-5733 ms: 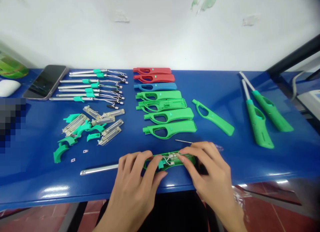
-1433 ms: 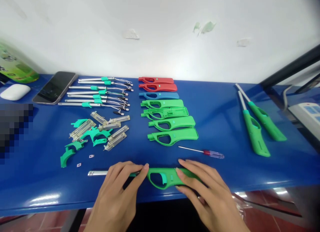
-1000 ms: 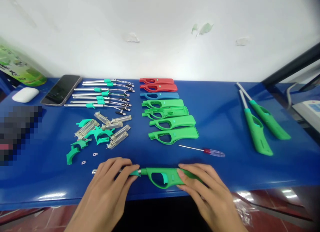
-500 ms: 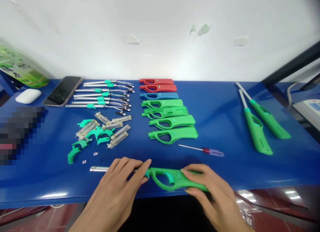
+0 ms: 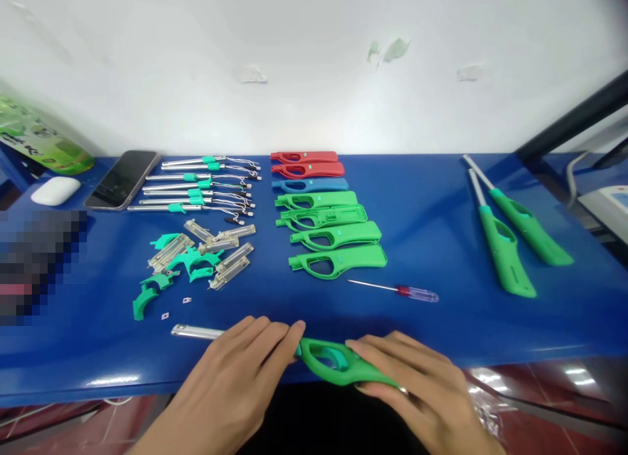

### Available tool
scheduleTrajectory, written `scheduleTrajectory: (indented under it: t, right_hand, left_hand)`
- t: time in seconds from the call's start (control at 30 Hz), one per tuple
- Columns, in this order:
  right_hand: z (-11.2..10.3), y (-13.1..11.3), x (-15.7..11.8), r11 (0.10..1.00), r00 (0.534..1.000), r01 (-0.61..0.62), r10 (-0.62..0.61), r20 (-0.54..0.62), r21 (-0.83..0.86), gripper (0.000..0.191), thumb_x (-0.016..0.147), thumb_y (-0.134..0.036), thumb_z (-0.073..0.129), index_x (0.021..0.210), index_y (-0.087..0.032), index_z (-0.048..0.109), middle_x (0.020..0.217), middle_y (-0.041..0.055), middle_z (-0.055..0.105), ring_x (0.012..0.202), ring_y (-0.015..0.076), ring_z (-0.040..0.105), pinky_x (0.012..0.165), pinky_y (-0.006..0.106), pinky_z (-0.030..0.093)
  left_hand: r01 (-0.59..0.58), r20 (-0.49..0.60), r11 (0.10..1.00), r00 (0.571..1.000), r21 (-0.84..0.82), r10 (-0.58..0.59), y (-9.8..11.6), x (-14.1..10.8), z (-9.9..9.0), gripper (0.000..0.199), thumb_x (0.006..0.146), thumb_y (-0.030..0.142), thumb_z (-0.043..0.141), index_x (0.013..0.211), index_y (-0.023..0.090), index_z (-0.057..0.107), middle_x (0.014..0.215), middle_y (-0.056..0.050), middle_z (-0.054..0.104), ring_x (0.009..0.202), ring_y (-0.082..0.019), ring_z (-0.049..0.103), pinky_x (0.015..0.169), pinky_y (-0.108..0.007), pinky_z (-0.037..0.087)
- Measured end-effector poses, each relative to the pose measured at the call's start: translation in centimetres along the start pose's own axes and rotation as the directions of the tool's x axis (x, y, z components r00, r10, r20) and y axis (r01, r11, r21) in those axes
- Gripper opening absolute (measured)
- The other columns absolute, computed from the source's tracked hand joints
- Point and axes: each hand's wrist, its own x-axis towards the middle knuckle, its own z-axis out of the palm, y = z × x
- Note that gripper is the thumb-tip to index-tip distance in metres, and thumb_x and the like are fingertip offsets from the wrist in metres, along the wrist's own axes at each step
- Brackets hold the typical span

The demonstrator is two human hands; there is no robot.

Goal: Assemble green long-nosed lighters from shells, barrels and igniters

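A green lighter [image 5: 328, 363] with a silver tube lies across both hands at the table's front edge, its tube pointing left. My left hand [image 5: 245, 370] is closed around the joint of tube and handle. The handle's rear is gripped by my right hand [image 5: 417, 376], thumb below and fingers on top. A teal trigger shows in the handle's opening. Behind the hands, green handle shells [image 5: 343, 260] lie in a column with a blue shell [image 5: 310, 184] and red shells [image 5: 307, 170]. A screwdriver [image 5: 403, 291] with a clear purple handle rests in front of them.
Silver tubes with wires [image 5: 184, 201] lie back left, before them clear tanks [image 5: 233, 264] and teal triggers [image 5: 146, 302]. Two green lighters [image 5: 507, 258] rest at right. A phone [image 5: 122, 179], white case [image 5: 55, 190] and green bottle [image 5: 44, 141] stand far left.
The lighter has tilted, its handle end slightly lower. My right hand has shifted its fingers forward and covers more of the handle's top.
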Motion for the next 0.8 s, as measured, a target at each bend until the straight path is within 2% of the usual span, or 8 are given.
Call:
scheduleTrajectory:
  t: [0.13,0.27,0.4,0.57,0.7,0.8]
  right_hand:
    - [0.2,0.0,-0.5,0.994,0.994,-0.11,0.111,-0.017,0.007,0.033,0.108,-0.043,0.061,0.139,-0.041,0.072,0.118,-0.0039,0.084,0.102,0.0216,0.082,0.087,0.041,0.072]
    - [0.1,0.2,-0.5,0.991,0.99,-0.135,0.134,0.046,0.021,0.032,0.108,-0.043,0.06,0.137,-0.041,0.073,0.119,-0.0044,0.084,0.106,0.0224,0.082,0.09,0.041,0.072]
    - [0.3,0.0,-0.9,0.995,0.995,-0.093,0.092,0.039,0.038,0.037,0.107,-0.042,0.062,0.143,-0.04,0.069,0.122,-0.0033,0.083,0.107,0.0225,0.082,0.094,0.041,0.071]
    - [0.5,-0.6,-1.6,0.996,0.996,-0.08,0.081,0.048,-0.03,0.045,0.108,-0.033,0.06,0.153,-0.041,0.06,0.129,-0.0017,0.081,0.116,0.0246,0.079,0.097,0.044,0.07]
    - [-0.1,-0.4,-0.2,0.999,0.999,0.037,-0.038,0.037,0.023,0.05,0.106,-0.025,0.064,0.155,-0.034,0.059,0.126,0.0007,0.082,0.107,0.0218,0.082,0.099,0.036,0.068]
    - [-0.6,0.0,1.6,0.995,0.995,0.076,-0.08,0.051,0.069,0.041,0.105,-0.023,0.064,0.146,-0.031,0.067,0.123,0.0021,0.083,0.1,0.0189,0.082,0.094,0.029,0.068]
  left_hand:
    - [-0.053,0.038,0.997,0.998,0.052,0.051,0.0,-0.2,-0.2,0.072,0.089,-0.009,0.038,0.154,0.018,0.055,0.135,-0.001,0.075,0.124,-0.02,0.067,0.123,-0.036,0.037]
    - [-0.069,0.048,0.994,0.997,0.086,0.065,0.4,-0.1,-0.3,0.07,0.089,-0.008,0.038,0.153,0.016,0.055,0.129,-0.002,0.077,0.122,-0.022,0.067,0.121,-0.039,0.038]
    - [-0.032,0.019,0.999,0.999,0.038,0.031,0.4,0.0,-0.4,0.069,0.089,-0.006,0.038,0.149,0.02,0.059,0.131,0.0,0.077,0.122,-0.02,0.067,0.117,-0.035,0.042]
    - [0.006,-0.023,0.999,1.0,-0.037,-0.007,0.1,0.3,-0.6,0.069,0.085,-0.008,0.038,0.142,0.022,0.064,0.123,0.003,0.08,0.113,-0.017,0.071,0.106,-0.031,0.048]
    - [0.015,-0.025,1.0,1.0,-0.02,-0.015,0.5,0.3,-0.5,0.066,0.087,-0.007,0.039,0.14,0.022,0.065,0.121,0.004,0.08,0.11,-0.016,0.073,0.106,-0.029,0.049]
    - [0.008,-0.001,1.0,1.0,-0.007,-0.008,0.7,0.4,-0.1,0.066,0.087,-0.007,0.04,0.142,0.021,0.064,0.121,0.003,0.081,0.106,-0.017,0.076,0.101,-0.029,0.053]
